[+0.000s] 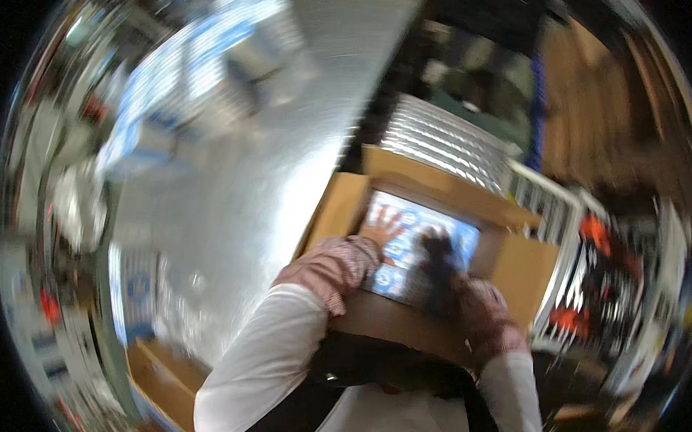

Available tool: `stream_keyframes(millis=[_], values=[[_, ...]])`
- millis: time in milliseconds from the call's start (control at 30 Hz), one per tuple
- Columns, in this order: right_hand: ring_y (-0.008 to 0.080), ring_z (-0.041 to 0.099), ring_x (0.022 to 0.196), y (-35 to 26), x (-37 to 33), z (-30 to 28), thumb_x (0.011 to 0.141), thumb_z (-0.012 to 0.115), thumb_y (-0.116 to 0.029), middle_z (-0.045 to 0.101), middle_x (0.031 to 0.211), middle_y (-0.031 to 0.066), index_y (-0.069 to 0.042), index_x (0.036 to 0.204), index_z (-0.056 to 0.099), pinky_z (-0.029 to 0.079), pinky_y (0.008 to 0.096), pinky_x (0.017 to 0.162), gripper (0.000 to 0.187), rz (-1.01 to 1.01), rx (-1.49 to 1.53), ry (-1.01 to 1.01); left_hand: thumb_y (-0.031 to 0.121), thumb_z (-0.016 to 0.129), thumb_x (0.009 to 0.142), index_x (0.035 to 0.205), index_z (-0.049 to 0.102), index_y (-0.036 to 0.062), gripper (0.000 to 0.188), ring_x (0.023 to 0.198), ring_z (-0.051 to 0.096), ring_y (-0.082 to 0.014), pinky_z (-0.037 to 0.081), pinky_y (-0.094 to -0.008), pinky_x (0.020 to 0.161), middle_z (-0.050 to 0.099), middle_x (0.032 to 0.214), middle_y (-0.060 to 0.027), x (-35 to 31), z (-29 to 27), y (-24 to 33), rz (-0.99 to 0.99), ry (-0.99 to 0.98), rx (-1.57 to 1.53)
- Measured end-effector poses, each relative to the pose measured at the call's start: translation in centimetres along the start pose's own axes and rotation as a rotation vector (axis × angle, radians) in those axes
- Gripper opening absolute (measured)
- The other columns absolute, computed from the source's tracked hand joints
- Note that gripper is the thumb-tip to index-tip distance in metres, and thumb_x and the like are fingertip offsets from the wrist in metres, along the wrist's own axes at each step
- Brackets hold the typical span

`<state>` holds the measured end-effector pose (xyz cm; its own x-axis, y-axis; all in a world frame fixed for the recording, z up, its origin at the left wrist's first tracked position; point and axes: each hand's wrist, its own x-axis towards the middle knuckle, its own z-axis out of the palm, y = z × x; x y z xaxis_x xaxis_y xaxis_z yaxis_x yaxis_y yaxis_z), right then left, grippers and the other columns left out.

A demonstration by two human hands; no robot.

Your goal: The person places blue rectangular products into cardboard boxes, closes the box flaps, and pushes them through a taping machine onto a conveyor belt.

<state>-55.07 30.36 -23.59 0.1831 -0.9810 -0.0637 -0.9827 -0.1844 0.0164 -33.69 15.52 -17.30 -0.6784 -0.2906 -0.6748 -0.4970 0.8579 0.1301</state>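
Note:
An open cardboard box [432, 177] stands in front of me with its flaps folded outward. Inside lie flat blue-and-white packages [465, 235], shiny on top. My left hand [382, 230] rests on their left part, open, its bare fingers spread. Over their right part is my right hand [437, 265], which looks dark, as if gloved. Motion smears its fingers, so whether they grip anything does not show. Checked sleeve covers reach up both my forearms.
A shiny metal table [295, 136] extends to the left, bearing blurred blue-and-white packs [205, 71]. Another cardboard box [173, 371] sits at lower left beside clear plastic [191, 310]. Silvery ridged trays [442, 139] lie behind my box; a white crate [551, 202] stands to its right.

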Motion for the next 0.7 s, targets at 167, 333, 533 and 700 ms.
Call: stream_keyframes(millis=[167,333,533,700], values=[[0.0387,0.056,0.096,-5.9,-0.4,-1.6,0.08,0.061,-0.024,0.056,0.113,0.02,-0.005,0.117,0.054,0.045,0.0449,0.084,0.042,-0.156,0.389,0.112,0.039,0.058,0.087,0.135,0.045,0.0108,0.057,0.129,0.039,-0.0324,0.035,-0.0455,0.104,0.038,0.142,-0.0169,-1.3,-1.8,-1.3,0.097,-0.139,-0.641],[0.0386,0.056,0.094,-7.2,-2.1,-0.1,0.08,0.061,-0.026,0.055,0.107,0.0199,-0.005,0.109,0.053,0.045,0.0461,0.082,0.037,-0.188,0.42,-0.323,0.024,0.064,0.083,0.128,0.048,0.0062,0.052,0.12,0.046,-0.0336,0.039,-0.0434,0.1,0.046,0.133,-0.0171,-16.5,-2.7,-5.4,-0.02,1.313,-0.754],[0.0384,0.056,0.092,-7.1,-0.6,-0.5,0.081,0.06,-0.028,0.055,0.1,0.0199,-0.005,0.101,0.053,0.045,0.0474,0.079,0.032,-0.256,0.366,-0.466,0.026,0.071,0.079,0.126,0.049,0.0022,0.057,0.124,0.036,-0.0437,0.031,-0.0537,0.101,0.037,0.136,-0.025,-41.0,23.9,-4.6,-1.783,1.33,-0.17],[0.0383,0.056,0.09,-7.0,0.4,-0.6,0.081,0.06,-0.03,0.054,0.095,0.0198,-0.005,0.094,0.052,0.045,0.0486,0.077,0.029,-0.298,0.33,-0.506,0.051,0.077,0.071,0.139,0.034,0.0052,0.093,0.129,0.029,-0.0465,0.026,-0.0521,0.106,0.024,0.142,-0.0307,-44.1,31.6,11.5,-2.2,0.74,-0.386]])
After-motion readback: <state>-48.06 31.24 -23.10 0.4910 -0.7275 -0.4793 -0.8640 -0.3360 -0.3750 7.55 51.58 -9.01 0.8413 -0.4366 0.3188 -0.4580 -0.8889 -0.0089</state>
